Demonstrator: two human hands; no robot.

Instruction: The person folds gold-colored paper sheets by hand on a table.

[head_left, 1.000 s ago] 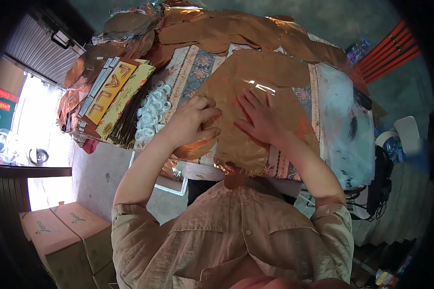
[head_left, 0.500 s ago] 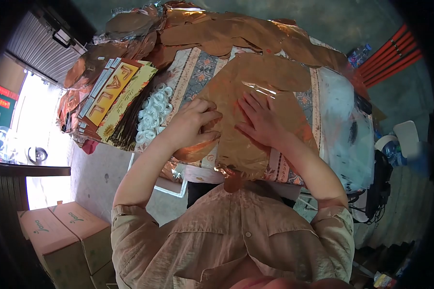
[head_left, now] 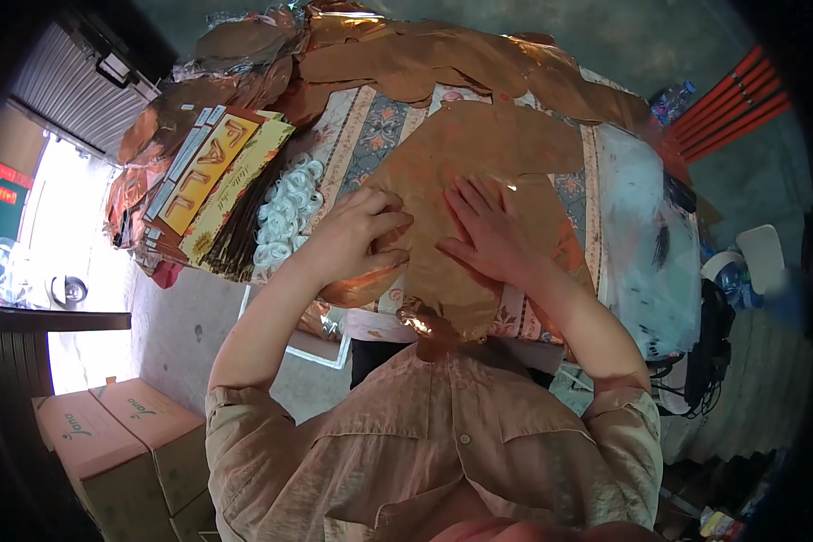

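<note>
A flat copper-brown foil balloon (head_left: 452, 135) lies spread on the patterned tablecloth in front of me, its crumpled, shiny lower end hanging over the near table edge against my shirt. My left hand (head_left: 357, 237) has its fingers curled around the balloon's left edge, thumb below. Flat on the middle of the foil rests my right hand (head_left: 486, 226), fingers stretched out. White ribbon rolls (head_left: 287, 212) lie in a heap left of my left hand. Beside them is a fanned stack of printed "FALL" packs (head_left: 221, 181).
More flat brown foil pieces (head_left: 425, 59) line the table's far side. Clear plastic bags (head_left: 646, 235) cover the right end. Cardboard boxes (head_left: 108, 425) stand on the floor at left, and a white-rimmed bin (head_left: 341, 354) sits below the table edge.
The foil has smoothed out under my right hand, and the bright crease above it has mostly gone. The balloon's lower end has shifted slightly and glints more. Both hands stay nearly in place.
</note>
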